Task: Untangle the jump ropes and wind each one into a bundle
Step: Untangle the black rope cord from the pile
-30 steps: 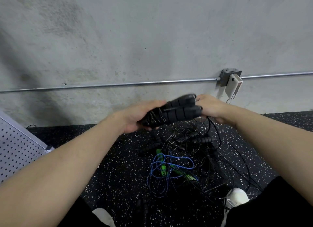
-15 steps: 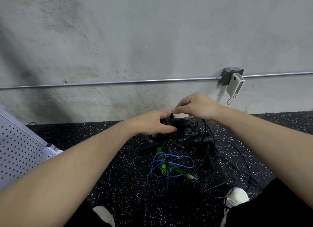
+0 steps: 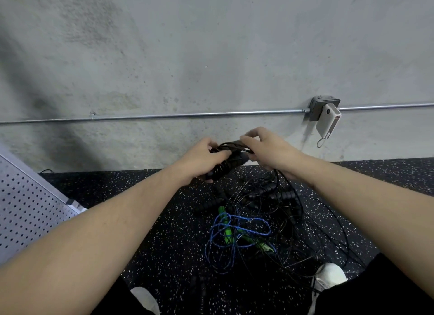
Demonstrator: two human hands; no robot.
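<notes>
Mid-wind: left hand (image 3: 199, 156) gripping paired black handles (image 3: 225, 166) held up before the wall, right hand (image 3: 265, 145) pinching black cord (image 3: 234, 145) looped over them. Below on speckled floor (image 3: 164, 220), remaining tangle (image 3: 270, 202) plus blue rope (image 3: 234, 230) with green handles (image 3: 226, 230). Risk: trailing cord running down into the pile, likely snagging other ropes and dragging them up; slack loops slipping off the handle ends if the pinch loosens

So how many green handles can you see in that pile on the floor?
2: one green handle stands nearly upright inside the blue rope loops; the other lies slanted to its right, under the blue strands. Black cords cover the pile, so more could be hidden.
</notes>
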